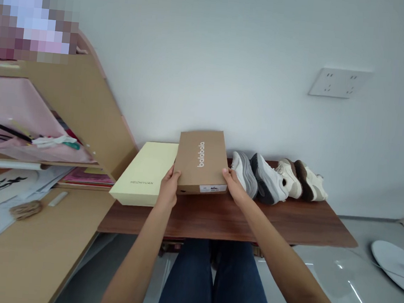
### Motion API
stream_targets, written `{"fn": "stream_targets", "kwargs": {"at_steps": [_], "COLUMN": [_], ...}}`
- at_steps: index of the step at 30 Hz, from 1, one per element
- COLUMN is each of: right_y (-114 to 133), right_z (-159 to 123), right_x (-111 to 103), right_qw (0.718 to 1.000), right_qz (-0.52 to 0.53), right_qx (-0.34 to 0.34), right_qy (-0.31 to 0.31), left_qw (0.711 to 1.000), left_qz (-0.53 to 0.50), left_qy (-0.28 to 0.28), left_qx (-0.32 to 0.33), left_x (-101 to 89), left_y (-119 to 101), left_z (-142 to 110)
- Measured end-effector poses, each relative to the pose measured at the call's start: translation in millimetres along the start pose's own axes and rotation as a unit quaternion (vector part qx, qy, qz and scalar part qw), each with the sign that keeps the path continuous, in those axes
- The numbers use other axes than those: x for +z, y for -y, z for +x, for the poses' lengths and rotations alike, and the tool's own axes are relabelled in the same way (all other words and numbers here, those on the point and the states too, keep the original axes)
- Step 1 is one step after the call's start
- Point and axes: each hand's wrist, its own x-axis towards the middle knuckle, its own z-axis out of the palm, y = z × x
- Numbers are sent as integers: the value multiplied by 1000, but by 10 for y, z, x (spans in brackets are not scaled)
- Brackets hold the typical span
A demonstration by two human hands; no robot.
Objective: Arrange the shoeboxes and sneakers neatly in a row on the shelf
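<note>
Between my two hands is a brown shoebox (204, 159) with "balabala" in white on its lid and a white label on its near side. My left hand (169, 186) grips its near left corner, and my right hand (233, 184) grips the near right corner. To the left lies a pale yellow box (146, 170) marked "MEIZHIYUAN", its right edge partly covered by the shoebox. On the right, close to my right hand, are grey-and-white sneakers (269, 179). Beyond them sit cream-and-brown sneakers (309, 183). Whether the shoebox touches the bench is hidden.
A dark wooden bench (209, 223) stands against the wall, carrying the boxes and shoes. At left is a tan desk (46, 246) with papers and a shelf (75, 96). A wall socket (340, 84) is at upper right; a white round object (398, 265) lies on the floor.
</note>
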Motion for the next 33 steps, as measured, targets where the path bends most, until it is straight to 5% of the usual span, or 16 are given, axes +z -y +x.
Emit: {"fn": "stream_targets", "kwargs": {"at_steps": [13,23,33], "right_y": [-574,-631,-634], "right_z": [143,166,143], "right_x": [38,94,183], "right_qw": [996,992,992], "right_qz": [-18,-32,-25], "right_qx": [85,111,111], "right_qy": [-16,-48,-48], "left_qw": [995,990,978], "left_qz": [85,129,206], "left_qy": [-18,-23,-42], "left_qx": [-39,-57,7], "left_x": [-79,-136,-187], "left_y": [197,302,319], "left_z": [86,148,128]}}
